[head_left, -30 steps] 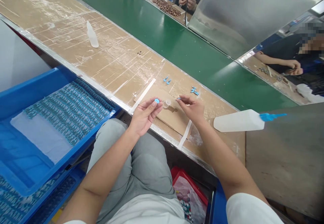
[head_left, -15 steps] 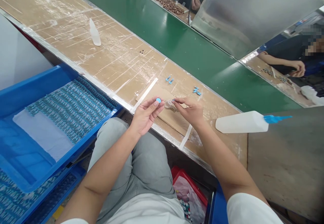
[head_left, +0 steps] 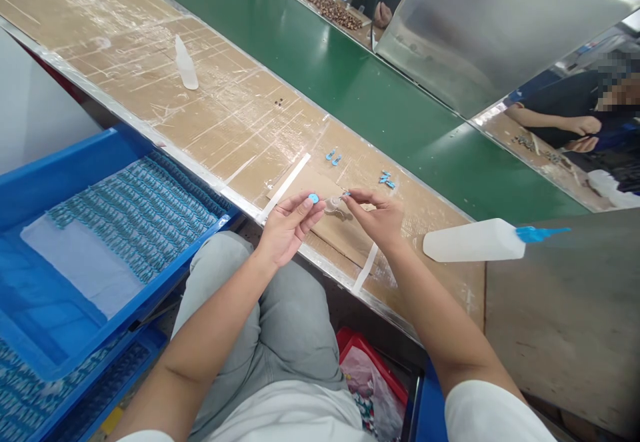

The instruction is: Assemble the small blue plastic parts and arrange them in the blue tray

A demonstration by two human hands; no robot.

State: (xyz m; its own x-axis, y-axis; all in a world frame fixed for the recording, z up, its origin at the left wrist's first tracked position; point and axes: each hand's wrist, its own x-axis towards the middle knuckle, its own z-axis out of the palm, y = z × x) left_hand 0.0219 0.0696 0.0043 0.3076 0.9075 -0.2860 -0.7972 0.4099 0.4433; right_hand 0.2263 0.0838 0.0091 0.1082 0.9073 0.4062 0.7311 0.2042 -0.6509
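Between the thumb and fingers of my left hand (head_left: pixel 293 225) is a small round blue piece (head_left: pixel 313 199). My right hand (head_left: pixel 377 215) pinches a tiny blue piece (head_left: pixel 346 194) at its fingertips, just to the right of the left hand and apart from it. Below and between the hands, a small clear plastic object (head_left: pixel 334 206) lies on a cardboard sheet (head_left: pixel 345 239). Beyond them on the table are two blue hook-shaped pieces (head_left: pixel 333 157) and a little cluster of blue pieces (head_left: pixel 387 180).
A white bottle with a blue nozzle (head_left: pixel 475 241) lies right of my forearm. A smaller white bottle (head_left: pixel 187 65) is farther left. The green conveyor belt (head_left: pixel 300 49) runs behind. Left of my legs is a blue tray (head_left: pixel 30 255) with rows of blue pieces. Co-workers' hands show across the belt.
My right hand has turned slightly and drawn a little away from the left, its blue piece lifting a bit. My left hand stays nearly still. The view has shifted slightly.
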